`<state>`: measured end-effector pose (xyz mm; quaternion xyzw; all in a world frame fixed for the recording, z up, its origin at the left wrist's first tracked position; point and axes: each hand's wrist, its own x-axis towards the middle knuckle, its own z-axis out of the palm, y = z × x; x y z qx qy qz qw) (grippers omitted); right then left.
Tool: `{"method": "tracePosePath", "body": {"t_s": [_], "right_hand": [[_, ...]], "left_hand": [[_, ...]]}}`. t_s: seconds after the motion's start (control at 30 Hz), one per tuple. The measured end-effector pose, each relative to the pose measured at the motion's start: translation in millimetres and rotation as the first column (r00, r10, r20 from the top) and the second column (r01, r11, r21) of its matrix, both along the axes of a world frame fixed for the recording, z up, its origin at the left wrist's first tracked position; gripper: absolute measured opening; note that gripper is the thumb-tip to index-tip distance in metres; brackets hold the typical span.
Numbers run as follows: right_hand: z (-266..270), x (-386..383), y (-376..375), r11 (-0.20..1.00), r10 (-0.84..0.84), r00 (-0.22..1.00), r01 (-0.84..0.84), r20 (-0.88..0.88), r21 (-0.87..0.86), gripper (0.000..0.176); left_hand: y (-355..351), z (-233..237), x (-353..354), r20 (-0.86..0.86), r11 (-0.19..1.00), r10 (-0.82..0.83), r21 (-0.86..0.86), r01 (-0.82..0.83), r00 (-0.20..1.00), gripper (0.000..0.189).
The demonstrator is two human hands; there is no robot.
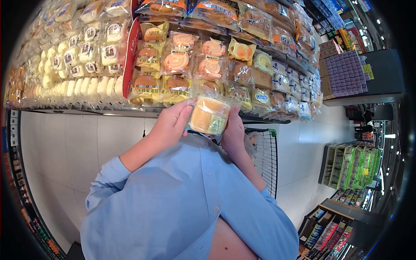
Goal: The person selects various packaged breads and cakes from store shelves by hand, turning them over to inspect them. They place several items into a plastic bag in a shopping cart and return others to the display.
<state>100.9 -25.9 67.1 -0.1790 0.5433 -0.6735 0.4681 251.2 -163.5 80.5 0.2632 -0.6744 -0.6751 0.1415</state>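
A clear-wrapped packet of bread (pixel 203 115), golden with a greenish-yellow label at its lower right, is held up in front of my chest. My left hand (pixel 173 119) grips its left edge with thumb and fingers. On the opposite edge, my right hand (pixel 234 130) holds the wrapper, its fingers partly hidden behind the packet. Just beyond, the shelf carries packaged honey cakes (pixel 176 83) in yellow-printed wrappers and pink swirl rolls (pixel 177 62).
Wrapped white buns (pixel 86 52) fill the display's left side, past a red divider (pixel 131 60). A shopping cart (pixel 271 162) stands beside my right arm, on pale floor tiles (pixel 123 134). Stacked purple boxes (pixel 346 71) and a green-edged display rack (pixel 353 167) lie farther right.
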Motion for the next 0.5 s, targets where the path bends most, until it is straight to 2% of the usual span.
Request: {"method": "tracePosePath", "body": {"t_s": [0.23,0.4,0.5], "right_hand": [[0.5,-5.4,2.5,0.999,0.05,0.993,-0.05,-0.107,0.003,0.065],[-2.3,-8.8,9.0,0.999,0.044,0.995,-0.044,-0.091,-0.002,0.066],[3.8,-7.7,11.6,0.999,0.034,0.995,-0.033,-0.099,0.018,0.065]], "left_hand": [[2.7,-0.7,-2.0,-0.006,1.0,-0.005,0.027,0.005,1.0,0.038],[7.8,0.9,-6.9,0.02,0.999,-0.028,-0.028,0.028,0.999,0.036],[11.5,1.4,-8.6,0.041,1.0,-0.027,0.009,0.027,0.999,0.037]]}}
